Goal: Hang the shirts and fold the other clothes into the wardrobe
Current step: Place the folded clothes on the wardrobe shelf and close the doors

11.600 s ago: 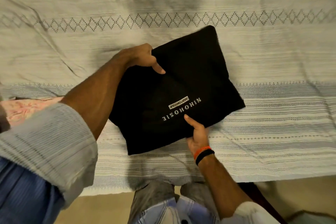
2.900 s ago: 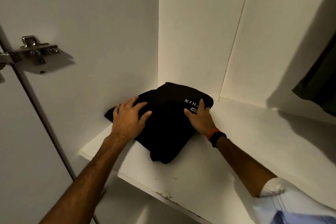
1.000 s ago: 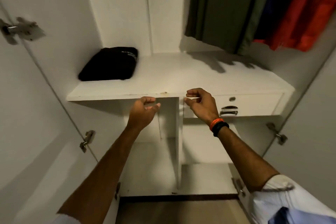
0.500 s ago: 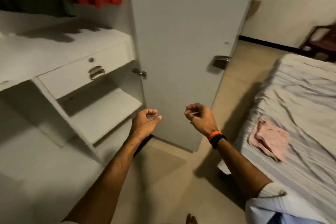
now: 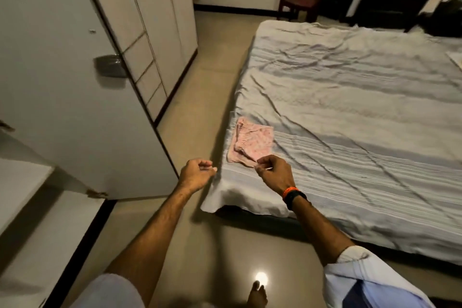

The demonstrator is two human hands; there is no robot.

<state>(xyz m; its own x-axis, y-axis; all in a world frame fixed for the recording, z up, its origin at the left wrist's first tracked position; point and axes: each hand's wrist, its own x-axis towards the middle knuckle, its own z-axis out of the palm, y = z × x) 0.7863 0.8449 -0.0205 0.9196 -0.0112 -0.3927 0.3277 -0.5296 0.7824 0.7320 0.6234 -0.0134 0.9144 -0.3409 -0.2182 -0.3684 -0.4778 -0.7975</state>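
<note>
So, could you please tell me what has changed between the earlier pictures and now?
The black folded shirt went from the bed onto the wardrobe shelf and was let go; it is out of view now. The person turned from the wardrobe to the bed. Both hands, left and right, stay loosely curled and hold nothing. The pink cloth remains on the bed.

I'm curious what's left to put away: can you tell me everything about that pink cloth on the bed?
The pink garment is pale, with a faint small print, of soft thin fabric. It lies flat but rumpled, loosely folded, near the corner of the bed closest to the wardrobe door, on the striped grey sheet. Neither hand holds it; the right hand hovers at its near edge.
</note>
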